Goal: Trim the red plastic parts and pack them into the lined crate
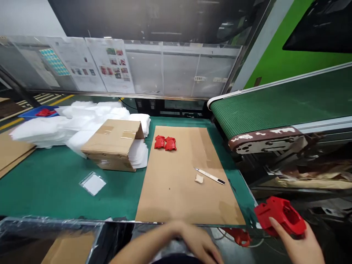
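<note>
My right hand [305,244] is closed around a red plastic housing [280,216] with a round opening, held off the table's right front corner. My left hand [202,244] hangs just in front of the table edge, slightly blurred, with fingers loosely apart and nothing visible in it; the fingertips run towards the bottom of the view. Between the hands, a second red plastic part [238,235] shows below the table edge, partly hidden by it. Two smaller red plastic parts [165,143] lie side by side on a cardboard sheet [176,198].
On the sheet lie a slim white cutter knife [210,175] and a small beige piece [199,179]. Leftward are a cardboard box [110,143] holding white sheets, white foam stacks [41,130] and a clear bag [92,183]. A green conveyor belt [286,102] borders the right side.
</note>
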Tool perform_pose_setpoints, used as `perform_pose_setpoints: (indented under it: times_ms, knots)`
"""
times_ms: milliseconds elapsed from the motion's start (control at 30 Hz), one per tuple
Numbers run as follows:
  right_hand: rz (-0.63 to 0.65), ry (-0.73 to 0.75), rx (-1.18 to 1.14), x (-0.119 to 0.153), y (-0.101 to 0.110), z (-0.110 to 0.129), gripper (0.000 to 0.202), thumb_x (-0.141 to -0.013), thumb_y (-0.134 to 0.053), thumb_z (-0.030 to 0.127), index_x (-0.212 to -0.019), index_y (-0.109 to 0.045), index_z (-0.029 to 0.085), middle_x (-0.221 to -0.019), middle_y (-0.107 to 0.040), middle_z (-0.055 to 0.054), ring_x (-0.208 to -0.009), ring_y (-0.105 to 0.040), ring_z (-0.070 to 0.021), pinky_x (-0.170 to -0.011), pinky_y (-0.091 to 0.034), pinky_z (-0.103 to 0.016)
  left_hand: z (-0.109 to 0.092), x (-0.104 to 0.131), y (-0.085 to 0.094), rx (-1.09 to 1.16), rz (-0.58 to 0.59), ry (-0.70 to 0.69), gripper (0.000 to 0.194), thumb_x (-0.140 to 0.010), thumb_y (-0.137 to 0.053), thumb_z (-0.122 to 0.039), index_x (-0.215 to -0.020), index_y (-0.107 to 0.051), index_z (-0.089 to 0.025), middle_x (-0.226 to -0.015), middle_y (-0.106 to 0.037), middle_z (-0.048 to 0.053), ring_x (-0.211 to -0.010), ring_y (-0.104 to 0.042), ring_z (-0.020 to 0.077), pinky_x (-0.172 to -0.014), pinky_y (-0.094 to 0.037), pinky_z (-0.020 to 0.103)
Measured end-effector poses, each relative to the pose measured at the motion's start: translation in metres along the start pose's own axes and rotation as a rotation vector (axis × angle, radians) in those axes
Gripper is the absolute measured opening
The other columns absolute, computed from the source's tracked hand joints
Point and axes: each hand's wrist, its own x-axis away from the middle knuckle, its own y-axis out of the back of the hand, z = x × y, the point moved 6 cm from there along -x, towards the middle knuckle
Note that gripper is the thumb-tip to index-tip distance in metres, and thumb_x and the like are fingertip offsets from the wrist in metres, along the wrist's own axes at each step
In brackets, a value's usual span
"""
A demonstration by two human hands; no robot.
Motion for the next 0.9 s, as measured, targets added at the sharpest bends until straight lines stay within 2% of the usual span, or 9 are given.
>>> perform_pose_setpoints:
  times_ms: [33,100,167,233,300,400,533,700,900]
  knots:
    - [0.02,0.005,-0.028,0.01,-0.009,-0.001,0.071,-0.045,-0.074,0.066,-0.097,-0.057,0.02,-0.092,-0.068,-0.01,-0.092,-0.062,-0.0341,-0.087,-0.047,-0.048,-0.005,0.018,0.042,-0.049,-0.181,0.037,0.026,-0.062,-0.081,-0.048,-0.072,-0.076,-0.024,-0.072,-0.074,-0.003,-0.07,-0.073,0.0207,-0.064,-0.058,0.026]
    - [0.06,0.03,-0.083,0.03,-0.029,-0.002,0.074,-0.046,-0.075,0.067,-0.099,-0.058,0.018,-0.09,-0.069,-0.009,-0.09,-0.063,-0.0318,-0.085,-0.049,-0.044,-0.009,0.067,0.144,-0.125,-0.808,0.196,0.031,-0.077,-0.069,-0.049,-0.092,-0.076,-0.022,-0.097,-0.076,0.004,-0.094,-0.071,0.0238,-0.087,-0.056,0.033]
    - [0.113,0.053,-0.138,0.048,-0.049,-0.002,0.076,-0.048,-0.075,0.067,-0.102,-0.058,0.017,-0.09,-0.07,-0.008,-0.088,-0.064,-0.03,-0.081,-0.052,-0.04,-0.004,0.102,0.213,-0.169,-1.072,0.304,0.044,-0.093,-0.048,-0.04,-0.122,-0.063,-0.011,-0.13,-0.062,0.019,-0.128,-0.054,0.0311,-0.109,-0.04,0.048]
    - [0.174,0.065,-0.196,0.065,-0.067,0.0,0.074,-0.05,-0.076,0.065,-0.104,-0.058,0.017,-0.092,-0.071,-0.007,-0.088,-0.066,-0.0294,-0.077,-0.054,-0.037,0.008,0.148,0.258,-0.274,-1.553,0.59,0.049,-0.091,-0.05,-0.026,-0.134,-0.05,-0.002,-0.146,-0.044,0.028,-0.143,-0.033,0.0358,-0.117,-0.023,0.055]
    - [0.21,0.084,-0.242,0.08,-0.079,0.004,0.072,-0.054,-0.076,0.062,-0.107,-0.058,0.018,-0.097,-0.071,-0.007,-0.092,-0.066,-0.0296,-0.078,-0.054,-0.036,0.019,0.17,0.273,-0.302,-1.766,0.723,0.059,-0.085,-0.056,-0.019,-0.136,-0.043,0.008,-0.15,-0.029,0.036,-0.147,-0.019,0.0408,-0.119,-0.012,0.057]
    - [0.231,0.137,-0.277,0.099,-0.09,0.01,0.07,-0.058,-0.075,0.061,-0.11,-0.056,0.019,-0.106,-0.069,-0.008,-0.1,-0.064,-0.0295,-0.085,-0.053,-0.036,0.027,0.178,0.276,-0.296,-1.858,0.709,0.057,-0.087,-0.049,-0.015,-0.136,-0.039,0.013,-0.148,-0.03,0.039,-0.147,-0.019,0.0412,-0.119,-0.012,0.058]
    - [0.239,0.26,-0.276,0.114,-0.096,0.022,0.064,-0.067,-0.073,0.059,-0.113,-0.055,0.018,-0.108,-0.067,-0.009,-0.099,-0.064,-0.0276,-0.088,-0.051,-0.037,0.012,0.168,0.254,-0.345,-1.829,0.535,0.049,-0.089,-0.033,-0.007,-0.135,-0.052,-0.003,-0.147,-0.045,0.021,-0.142,-0.037,0.0277,-0.12,-0.026,0.045]
    - [0.159,0.851,-0.27,0.135,-0.09,0.076,0.043,-0.078,-0.073,0.036,-0.114,-0.053,0.024,-0.119,-0.066,-0.009,-0.121,-0.056,-0.0278,-0.105,-0.039,-0.049,-0.018,0.116,0.175,0.03,-1.435,-0.085,0.032,-0.081,-0.06,-0.028,-0.108,-0.073,-0.017,-0.108,-0.075,0.01,-0.099,-0.07,0.0229,-0.09,-0.056,0.034]
    - [-0.033,1.451,-0.173,0.207,-0.085,0.135,0.009,-0.096,-0.047,0.033,-0.101,-0.055,0.036,-0.111,-0.071,0.008,-0.136,-0.04,-0.0161,-0.119,-0.015,-0.048,-0.015,0.075,0.104,0.557,-1.478,-0.132,0.036,-0.056,-0.08,-0.051,-0.061,-0.068,-0.017,-0.071,-0.067,0.003,-0.073,-0.064,0.0166,-0.071,-0.054,0.027]
